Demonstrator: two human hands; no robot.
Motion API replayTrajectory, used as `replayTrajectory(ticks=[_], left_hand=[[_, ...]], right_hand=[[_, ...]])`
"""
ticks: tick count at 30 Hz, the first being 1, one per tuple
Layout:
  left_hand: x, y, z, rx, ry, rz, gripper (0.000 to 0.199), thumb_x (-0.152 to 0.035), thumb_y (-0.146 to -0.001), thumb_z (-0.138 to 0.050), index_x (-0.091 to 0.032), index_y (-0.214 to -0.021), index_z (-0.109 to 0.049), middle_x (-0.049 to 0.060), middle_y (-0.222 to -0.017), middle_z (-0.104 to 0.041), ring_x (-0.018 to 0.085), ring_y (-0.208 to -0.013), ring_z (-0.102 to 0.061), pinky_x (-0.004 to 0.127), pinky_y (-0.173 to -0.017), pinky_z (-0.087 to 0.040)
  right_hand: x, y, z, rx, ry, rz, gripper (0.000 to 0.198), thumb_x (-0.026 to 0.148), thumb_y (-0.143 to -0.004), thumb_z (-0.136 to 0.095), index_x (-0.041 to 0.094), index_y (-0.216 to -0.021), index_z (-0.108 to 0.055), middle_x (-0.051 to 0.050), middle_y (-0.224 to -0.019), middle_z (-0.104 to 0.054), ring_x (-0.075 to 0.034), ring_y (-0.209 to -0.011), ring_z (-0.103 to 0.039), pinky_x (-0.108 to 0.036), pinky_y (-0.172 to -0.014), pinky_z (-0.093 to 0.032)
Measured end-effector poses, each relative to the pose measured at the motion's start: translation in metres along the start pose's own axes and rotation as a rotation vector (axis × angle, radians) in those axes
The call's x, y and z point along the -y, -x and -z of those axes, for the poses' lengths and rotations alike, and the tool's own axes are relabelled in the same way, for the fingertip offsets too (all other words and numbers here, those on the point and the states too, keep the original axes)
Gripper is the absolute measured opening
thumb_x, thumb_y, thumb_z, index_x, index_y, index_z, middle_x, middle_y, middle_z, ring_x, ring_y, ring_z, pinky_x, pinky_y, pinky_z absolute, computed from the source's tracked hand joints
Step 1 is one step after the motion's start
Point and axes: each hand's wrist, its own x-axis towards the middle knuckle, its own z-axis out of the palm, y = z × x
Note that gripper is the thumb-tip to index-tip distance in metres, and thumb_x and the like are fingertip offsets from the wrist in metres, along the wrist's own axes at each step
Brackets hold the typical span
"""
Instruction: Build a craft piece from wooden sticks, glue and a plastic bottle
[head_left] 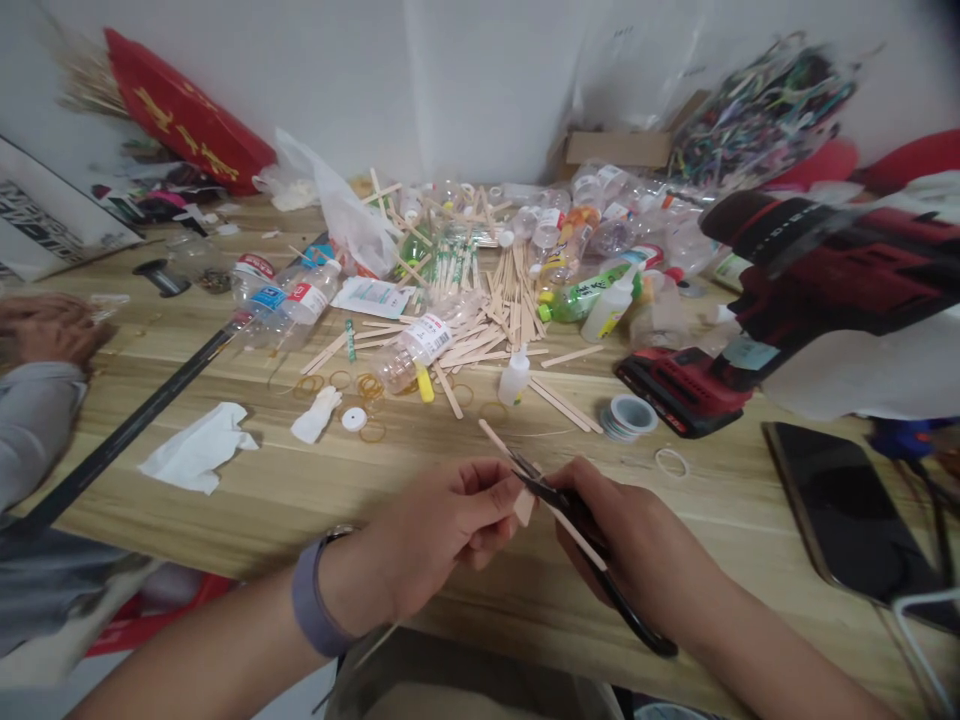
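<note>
My left hand, a purple band on its wrist, is closed on wooden craft sticks near the table's front edge. One long stick slants past the fingers, and a short wide piece shows at the fingertips; whether they are joined I cannot tell. Black-handled scissors are gripped in my right hand. Their blades reach to the left fingertips and lie across the sticks. The exact spot where blades and wood meet is partly covered by fingers.
Loose craft sticks, plastic bottles, a glue bottle and rubber bands fill the middle. To the right are a red cordless drill, a wire spool and a phone. Another person's hands rest at far left, beyond a black bar.
</note>
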Motion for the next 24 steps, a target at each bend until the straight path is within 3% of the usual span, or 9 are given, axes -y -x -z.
replayTrajectory(ticks=[6, 14, 21, 24], left_hand=[[-0.003, -0.0032, -0.0017, -0.002, 0.044, 0.049, 0.037, -0.04, -0.068, -0.08, -0.016, -0.074, -0.053, -0.007, -0.061, -0.045, 0.004, -0.05, -0.027, 0.023, -0.046, -0.012], [-0.0013, -0.0031, -0.0011, -0.017, 0.046, 0.064, 0.037, -0.042, -0.068, -0.08, -0.016, -0.077, -0.055, -0.007, -0.061, -0.044, 0.004, -0.049, -0.026, 0.024, -0.047, -0.011], [-0.0025, -0.0038, 0.001, -0.033, 0.02, 0.025, 0.032, -0.041, -0.076, -0.074, -0.016, -0.075, -0.054, -0.007, -0.061, -0.043, 0.005, -0.051, -0.026, 0.022, -0.046, -0.013], [-0.0048, -0.0014, 0.0027, -0.055, 0.02, 0.025, 0.033, -0.042, -0.075, -0.075, -0.017, -0.074, -0.052, -0.007, -0.06, -0.043, 0.005, -0.051, -0.026, 0.022, -0.046, -0.013]], right_hand=[[-0.0038, 0.0003, -0.0036, 0.013, 0.028, -0.007, 0.016, 0.011, -0.077, -0.044, 0.022, -0.088, -0.046, 0.001, -0.06, -0.059, -0.017, -0.047, -0.053, -0.024, -0.048, -0.034], [-0.0065, -0.0014, -0.005, 0.055, 0.078, 0.005, 0.016, 0.012, -0.082, -0.045, 0.021, -0.093, -0.05, -0.006, -0.077, -0.071, -0.022, -0.064, -0.068, -0.027, -0.055, -0.041], [-0.0074, -0.0007, -0.0081, -0.002, 0.033, 0.054, 0.011, 0.017, -0.087, -0.043, 0.023, -0.087, -0.053, -0.004, -0.07, -0.073, -0.02, -0.06, -0.07, -0.025, -0.051, -0.041], [-0.0101, -0.0013, -0.0039, -0.062, 0.103, 0.0, 0.01, 0.025, -0.089, -0.046, 0.023, -0.085, -0.054, -0.002, -0.061, -0.07, -0.02, -0.053, -0.068, -0.025, -0.048, -0.04]])
